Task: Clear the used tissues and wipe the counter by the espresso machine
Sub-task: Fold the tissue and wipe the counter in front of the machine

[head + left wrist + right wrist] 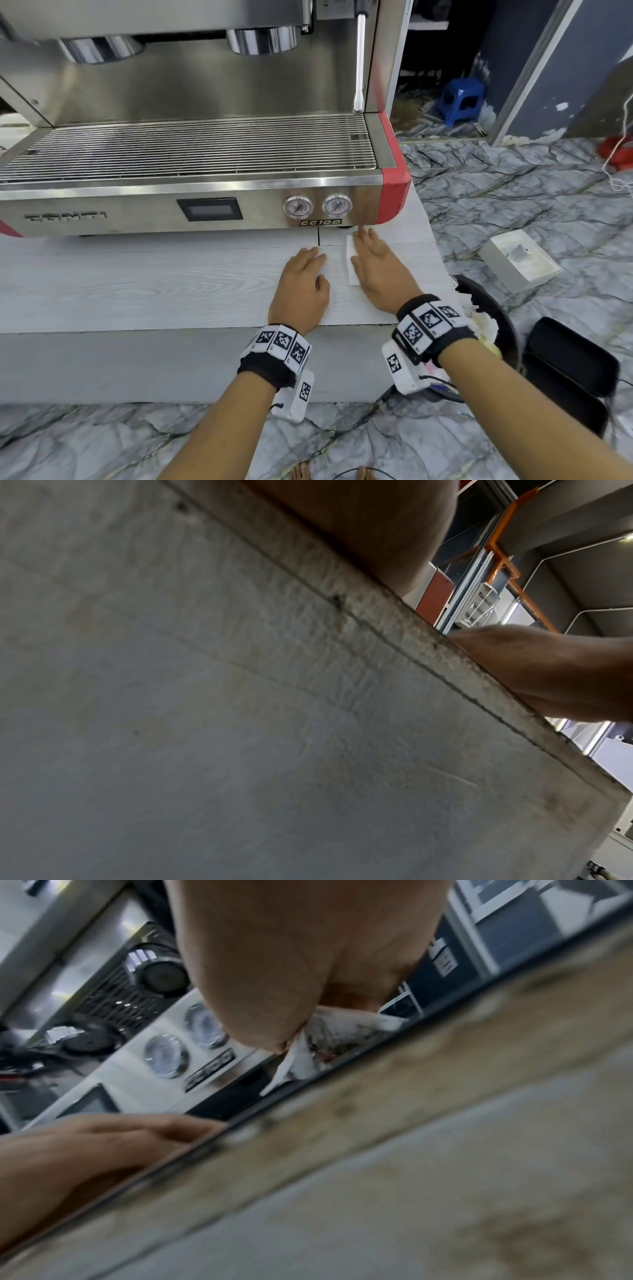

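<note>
Right now my right hand lies flat, fingers straight, pressing a white tissue onto the counter near its right edge, just in front of the espresso machine. My left hand rests open on the bare counter just beside it, holding nothing.

Several things could spoil this, I think. The tissue is thin, and only my palm pins it; if I push too hard against the grain it may bunch or tear and leave scraps behind. A narrow seam runs in the counter just left of my right fingertips, and the tissue's edge could catch there. Sweeping right, I could carry it over the counter's edge before the black bin on the floor below is under it, so it lands on the floor instead.

On the machine's front panel I read "CC100" under the two gauges. The raised brand letters further left look like "CONTI", though I am not sure.
</note>
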Motion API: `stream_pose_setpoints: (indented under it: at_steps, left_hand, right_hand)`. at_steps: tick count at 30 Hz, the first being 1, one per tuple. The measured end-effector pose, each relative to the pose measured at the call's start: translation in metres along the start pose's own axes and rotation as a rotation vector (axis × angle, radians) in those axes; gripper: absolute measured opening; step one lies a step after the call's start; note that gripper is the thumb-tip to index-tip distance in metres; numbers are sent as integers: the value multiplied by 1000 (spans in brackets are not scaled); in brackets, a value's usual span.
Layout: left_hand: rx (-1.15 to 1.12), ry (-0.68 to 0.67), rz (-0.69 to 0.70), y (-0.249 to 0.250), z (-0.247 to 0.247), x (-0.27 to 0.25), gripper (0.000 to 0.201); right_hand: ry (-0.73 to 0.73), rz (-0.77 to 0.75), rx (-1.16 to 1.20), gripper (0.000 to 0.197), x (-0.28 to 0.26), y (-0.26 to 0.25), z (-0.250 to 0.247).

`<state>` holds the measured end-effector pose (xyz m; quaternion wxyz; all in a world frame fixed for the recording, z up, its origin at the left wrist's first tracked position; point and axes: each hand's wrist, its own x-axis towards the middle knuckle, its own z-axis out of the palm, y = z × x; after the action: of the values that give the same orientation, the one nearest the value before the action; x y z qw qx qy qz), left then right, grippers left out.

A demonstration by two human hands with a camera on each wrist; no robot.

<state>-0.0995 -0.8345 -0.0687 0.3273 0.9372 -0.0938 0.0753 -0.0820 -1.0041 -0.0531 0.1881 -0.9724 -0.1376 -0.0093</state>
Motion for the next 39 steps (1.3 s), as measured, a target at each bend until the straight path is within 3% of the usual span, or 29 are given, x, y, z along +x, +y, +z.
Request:
stream_pose_setpoints:
  at_steps: [4,20,29,39]
  left_hand:
    - [11,1,7,0,0,0,44]
    - [2,2,0,0,0,0,44]
    - [-1,-8,13,0,-1,-1,43]
    - [6,-2,10,3,-3,-2,43]
  right_hand:
    - [-62,8,-132,57,13,-5,14]
    - [-62,117,-136,61,20,10,8]
    - [-156,231,-139,62,6,41,-11]
    - [-114,331,-65,54,-16,85,-31]
